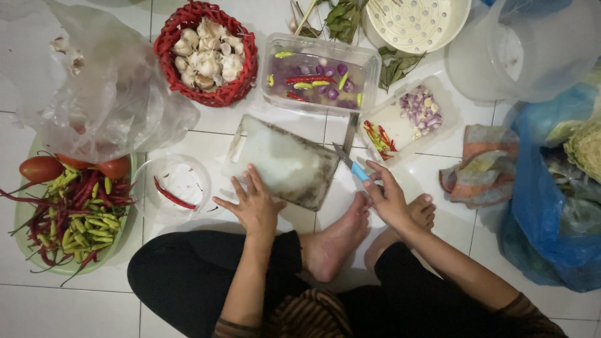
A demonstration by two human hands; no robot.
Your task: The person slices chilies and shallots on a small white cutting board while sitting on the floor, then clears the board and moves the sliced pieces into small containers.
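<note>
My left hand [252, 203] rests flat, fingers spread, on the near edge of a worn white cutting board [282, 160] lying on the tiled floor. At the board's right edge my right hand [387, 193] grips the blue handle of a knife [350, 164], whose blade points up toward a clear tray [400, 134] of sliced chillies and chopped shallots. I sit cross-legged in black trousers with my bare feet just below the board.
A green plate [22, 228] of chillies and tomatoes and a clear bowl [188, 169] holding one red chilli sit left. At the back: a red basket of garlic [206, 53], a tub of water [322, 78] with shallots and chillies. Right: cloth [479, 166], blue bag [541, 219].
</note>
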